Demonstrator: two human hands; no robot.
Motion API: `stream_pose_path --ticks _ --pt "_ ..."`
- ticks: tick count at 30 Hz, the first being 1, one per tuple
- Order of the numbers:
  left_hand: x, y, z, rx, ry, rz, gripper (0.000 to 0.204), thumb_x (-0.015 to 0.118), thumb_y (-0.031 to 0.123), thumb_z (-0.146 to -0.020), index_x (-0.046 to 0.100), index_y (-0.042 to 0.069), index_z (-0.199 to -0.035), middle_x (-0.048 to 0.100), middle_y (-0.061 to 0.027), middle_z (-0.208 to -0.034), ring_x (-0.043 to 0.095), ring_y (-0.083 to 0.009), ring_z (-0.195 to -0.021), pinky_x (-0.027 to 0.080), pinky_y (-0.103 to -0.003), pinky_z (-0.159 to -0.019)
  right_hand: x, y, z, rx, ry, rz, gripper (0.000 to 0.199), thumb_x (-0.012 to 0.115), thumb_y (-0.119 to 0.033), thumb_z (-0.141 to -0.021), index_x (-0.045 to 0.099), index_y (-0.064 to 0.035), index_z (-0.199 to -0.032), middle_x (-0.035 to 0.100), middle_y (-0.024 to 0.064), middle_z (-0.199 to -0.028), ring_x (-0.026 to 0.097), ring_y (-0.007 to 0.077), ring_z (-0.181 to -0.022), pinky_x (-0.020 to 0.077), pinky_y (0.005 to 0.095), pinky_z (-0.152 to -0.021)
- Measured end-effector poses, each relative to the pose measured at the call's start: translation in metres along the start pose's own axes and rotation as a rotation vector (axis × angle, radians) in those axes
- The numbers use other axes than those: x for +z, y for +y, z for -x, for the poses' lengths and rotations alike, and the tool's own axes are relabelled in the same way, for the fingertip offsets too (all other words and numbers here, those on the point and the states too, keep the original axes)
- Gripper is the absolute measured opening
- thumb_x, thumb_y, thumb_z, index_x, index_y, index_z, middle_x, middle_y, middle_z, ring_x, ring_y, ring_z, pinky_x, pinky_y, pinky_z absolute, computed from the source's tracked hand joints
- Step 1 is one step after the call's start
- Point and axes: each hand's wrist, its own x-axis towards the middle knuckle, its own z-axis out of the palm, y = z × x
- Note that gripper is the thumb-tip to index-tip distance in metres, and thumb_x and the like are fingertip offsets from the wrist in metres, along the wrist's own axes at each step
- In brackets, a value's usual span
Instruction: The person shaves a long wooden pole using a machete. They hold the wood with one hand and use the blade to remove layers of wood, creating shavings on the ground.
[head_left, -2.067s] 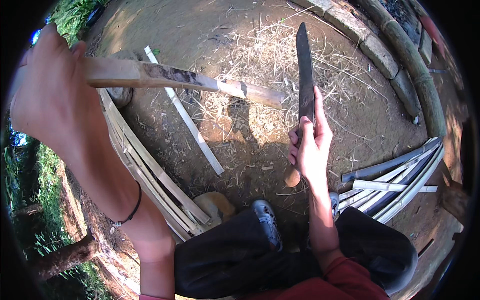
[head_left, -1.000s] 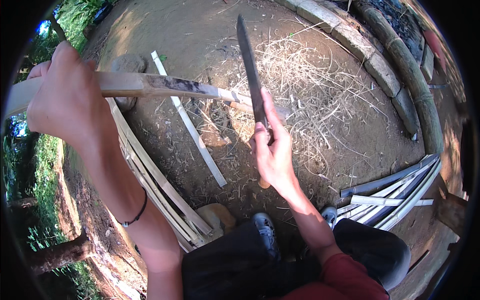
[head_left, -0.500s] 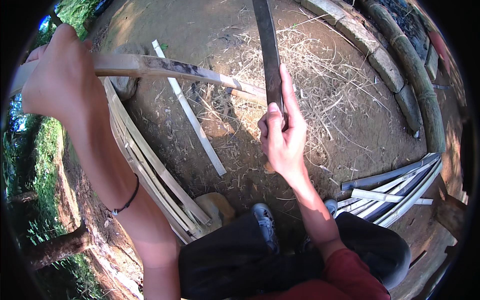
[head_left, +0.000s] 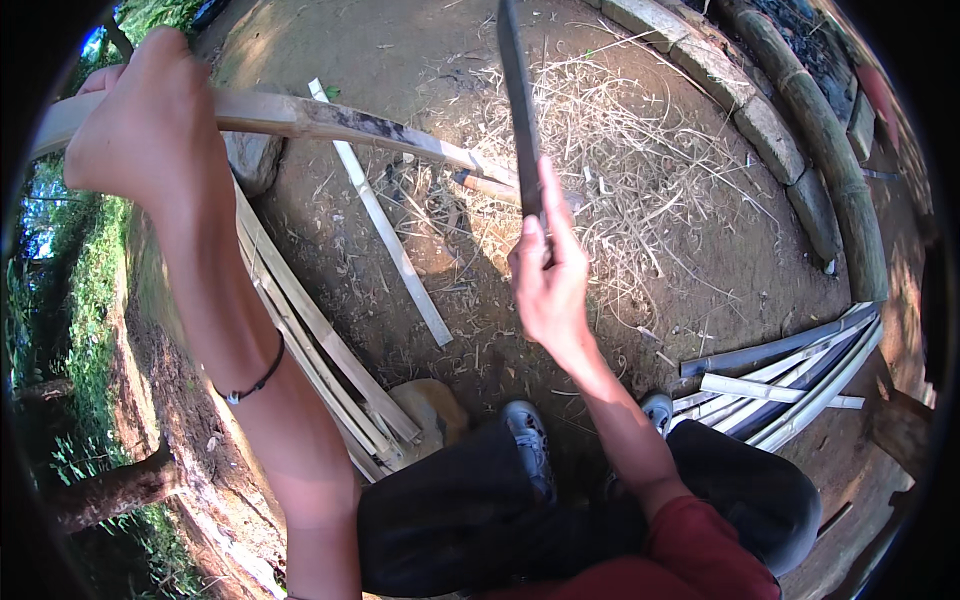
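Note:
My left hand (head_left: 150, 120) is closed round a long, pale bamboo strip (head_left: 285, 115) at the upper left. The strip runs rightward from the fist, shows dark stains along its middle, and its far end passes close to the blade. In my right hand (head_left: 552, 280) is a machete (head_left: 520, 110), its long dark blade pointing away from me and its handle hidden in my grip. My index finger lies along the blade's base. Whether blade and strip touch, I cannot tell. A brown wooden piece (head_left: 487, 187) lies on the ground beneath the strip's far end.
Bamboo shavings (head_left: 640, 180) cover the ground ahead. A single pale strip (head_left: 385, 220) lies left of them. Split bamboo bundles rest at left (head_left: 325, 335) and right (head_left: 780, 385). Stones (head_left: 430, 410), a brick edging (head_left: 730, 75) and a thick bamboo pole (head_left: 835, 150) surround the spot.
My left hand has shifted a little right and up with the bamboo strip. My right hand has come slightly left and nearer to me, and the machete blade has turned, looking narrower.

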Motion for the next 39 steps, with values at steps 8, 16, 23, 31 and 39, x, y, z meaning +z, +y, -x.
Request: stream_pose_path --ticks 8,16,23,31,39 --pt "0.002 0.030 0.002 -0.330 0.060 0.140 0.033 0.066 0.015 -0.079 0.049 0.000 -0.056 0.047 0.0006 -0.058 0.043 -0.0121 -0.051 0.039 -0.031 -0.051 -0.005 -0.001 -0.012 -0.042 -0.052 -0.063 0.053 0.043 -0.014 -0.105 0.030 -0.0159 -0.156 0.045 -0.0051 -0.065 0.041 0.0022 -0.049 0.0337 0.0216 -0.041" --pt "0.011 0.025 -0.011 -0.327 0.004 -0.132 0.035 0.063 0.022 -0.079 0.047 -0.001 -0.058 0.053 -0.0049 -0.061 0.048 -0.0169 -0.055 0.042 -0.032 -0.058 0.005 0.088 0.001 0.075 -0.022 0.123 0.062 0.044 -0.002 -0.097 0.033 -0.0197 -0.156 0.054 0.0033 -0.075 0.042 0.0066 -0.058 0.0425 0.0254 -0.055" --pt "0.010 0.026 -0.004 -0.503 0.074 0.122 0.035 0.070 0.011 -0.073 0.043 -0.004 -0.055 0.046 -0.0013 -0.061 0.042 -0.0110 -0.057 0.043 -0.031 -0.057 -0.014 -0.008 -0.018 0.046 -0.066 -0.155 0.052 0.040 -0.018 -0.107 0.027 -0.0230 -0.157 0.039 -0.0073 -0.058 0.037 0.0021 -0.044 0.0332 0.0213 -0.037" --pt "0.025 0.040 -0.001 -0.159 -0.063 -0.309 0.031 0.069 0.008 -0.074 0.043 -0.004 -0.061 0.045 -0.0023 -0.064 0.043 -0.0105 -0.059 0.044 -0.034 -0.058 -0.010 0.088 -0.004 0.065 0.011 0.162 0.058 0.041 -0.006 -0.103 0.029 -0.0243 -0.157 0.044 -0.0054 -0.061 0.040 0.0029 -0.045 0.0357 0.0217 -0.038" --pt "-0.009 0.096 -0.034 -0.799 0.277 0.559 0.032 0.066 0.020 -0.077 0.055 -0.008 -0.067 0.057 -0.0060 -0.072 0.053 -0.0142 -0.062 0.048 -0.033 -0.072 -0.033 0.015 -0.004 0.355 -0.065 -0.205 0.054 0.039 -0.014 -0.105 0.028 -0.0288 -0.156 0.042 -0.0044 -0.058 0.038 0.0045 -0.040 0.0340 0.0229 -0.033"
